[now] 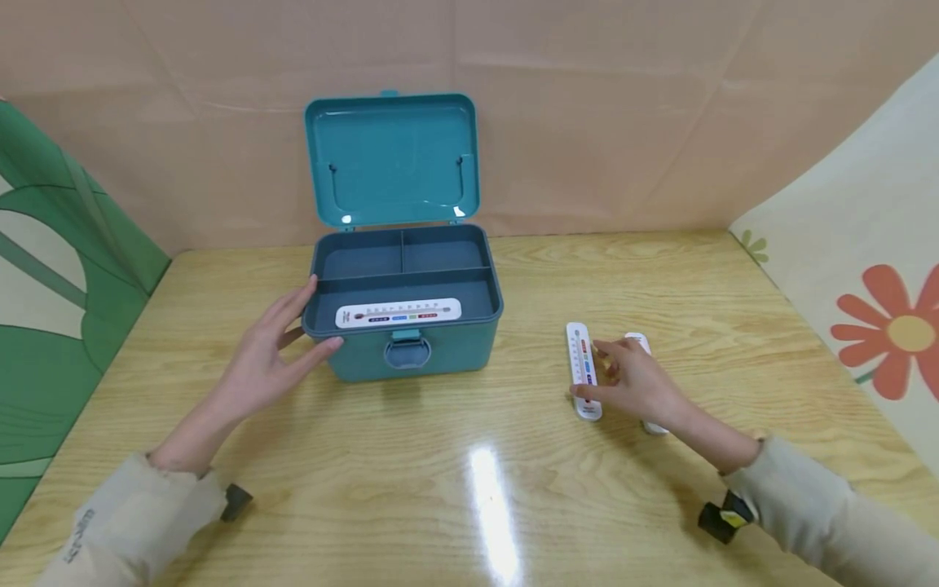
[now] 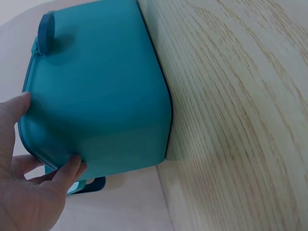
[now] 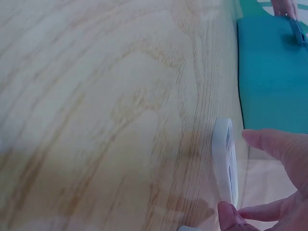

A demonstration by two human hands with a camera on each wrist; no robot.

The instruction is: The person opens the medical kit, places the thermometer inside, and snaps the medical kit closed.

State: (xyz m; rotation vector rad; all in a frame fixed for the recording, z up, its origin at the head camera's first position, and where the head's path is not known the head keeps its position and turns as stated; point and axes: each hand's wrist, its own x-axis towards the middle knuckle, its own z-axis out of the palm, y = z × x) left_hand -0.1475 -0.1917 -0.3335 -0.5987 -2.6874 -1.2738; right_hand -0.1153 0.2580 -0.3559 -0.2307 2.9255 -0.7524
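Observation:
A teal storage box (image 1: 411, 360) stands with its lid (image 1: 396, 159) raised. A white thermometer (image 1: 398, 312) lies in its front compartment. My left hand (image 1: 264, 355) holds the box's front left corner, the thumb at the front rim and the other fingers on the left side. To the right, my right hand (image 1: 638, 379) is over a second white thermometer (image 1: 581, 359) on the table. In the right wrist view a fingertip (image 3: 226, 214) meets this thermometer's near end, while the thumb appears apart from it. Another white thermometer (image 1: 638, 342) lies partly hidden beneath the right hand.
Two small compartments (image 1: 359, 259) fill the back of the box's insert. A latch (image 1: 407, 350) hangs at its front. The wood-grain table (image 1: 411, 505) meets a pinkish cloth backdrop (image 1: 601, 122) behind, with patterned cloths at both sides.

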